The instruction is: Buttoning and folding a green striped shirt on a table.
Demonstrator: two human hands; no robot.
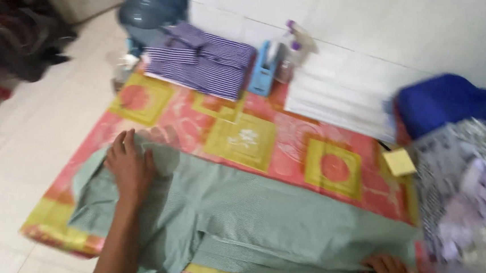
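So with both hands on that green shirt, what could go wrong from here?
1. The left hand presses flat on one end of the green striped shirt while the right hand holds the far end; uneven pull could crease it.
2. The shirt's near edge hangs past the red and yellow mat, so it might slide onto the floor.
3. The patterned clothes pile sits close on the right and could get dragged along.

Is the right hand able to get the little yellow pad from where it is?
Probably yes. The right hand rests on the green shirt, and the yellow pad lies just beyond it on the mat, with nothing between.
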